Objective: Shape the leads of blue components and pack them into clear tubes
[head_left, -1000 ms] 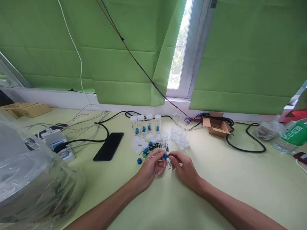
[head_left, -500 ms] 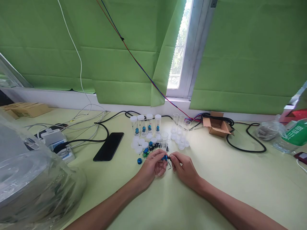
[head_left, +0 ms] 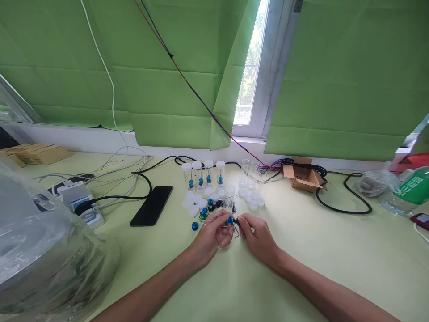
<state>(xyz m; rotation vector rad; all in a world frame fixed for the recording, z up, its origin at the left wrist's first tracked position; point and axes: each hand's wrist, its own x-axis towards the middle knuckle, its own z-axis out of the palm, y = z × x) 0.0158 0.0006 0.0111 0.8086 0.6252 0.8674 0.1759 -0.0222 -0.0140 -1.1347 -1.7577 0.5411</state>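
Desk (head_left: 301, 250), one: pale, set against the wall below the blinds, where window light reaches it.

Plastic-wrapped bulk (head_left: 50, 264), one: at the desk's left side, well apart from the parts, leaving both forearms room.

Hands, two: meeting just in front of the loose parts, seemingly so everything small lies within reach. Left hand (head_left: 216, 230): grip pinched on the blue part, lower fingers curled beneath, likely as a rest. Right hand (head_left: 256, 230): grip pinched on a dark piece, fingertips only, as suits something so slight.

Phone (head_left: 152, 205), one: lying flat, left of the tubes, out of the elbows' way.

Capped tubes (head_left: 220, 172), four: upright in a back row, blue pieces inside. Uncapped tubes (head_left: 246, 170), several: grouped to the right, which, I judge, helps tell the two lots apart.

White caps (head_left: 193, 209), several: in front of the capped row, handy to it.

Bent rod (head_left: 237, 232), one: slim, between the hands.

Blue part (head_left: 229, 221), one: in the left fingers, facing right.

Dark piece (head_left: 237, 221), one: at its right end; fingers cover most, so whether joined or merely touching, I cannot tell.
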